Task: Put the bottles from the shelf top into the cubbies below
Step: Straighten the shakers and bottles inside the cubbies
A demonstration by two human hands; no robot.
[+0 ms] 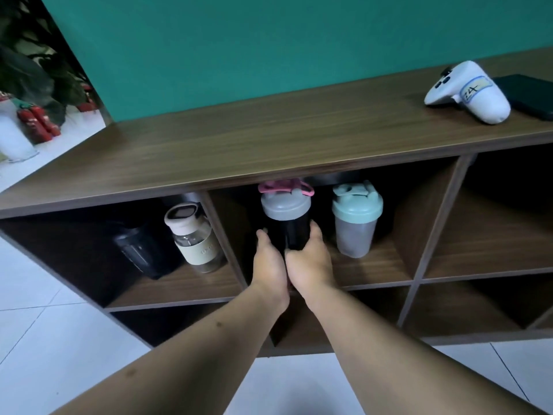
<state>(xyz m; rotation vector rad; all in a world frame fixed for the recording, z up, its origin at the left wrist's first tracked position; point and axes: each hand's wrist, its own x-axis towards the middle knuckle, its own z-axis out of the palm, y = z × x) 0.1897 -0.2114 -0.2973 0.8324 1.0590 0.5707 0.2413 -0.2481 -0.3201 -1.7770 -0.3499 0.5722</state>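
Note:
A black shaker bottle with a grey lid and pink loop stands upright in the middle upper cubby. My left hand and my right hand wrap its lower body from both sides. To its right in the same cubby stands a clear shaker bottle with a mint lid. The left cubby holds a glass bottle with a beige lid and sleeve, and a dark bottle beside it. The wooden shelf top carries no bottles.
A white game controller and a dark flat case lie on the shelf top at the right. The right upper cubby and the lower cubbies look dark. A potted plant stands at far left on the white tiled floor.

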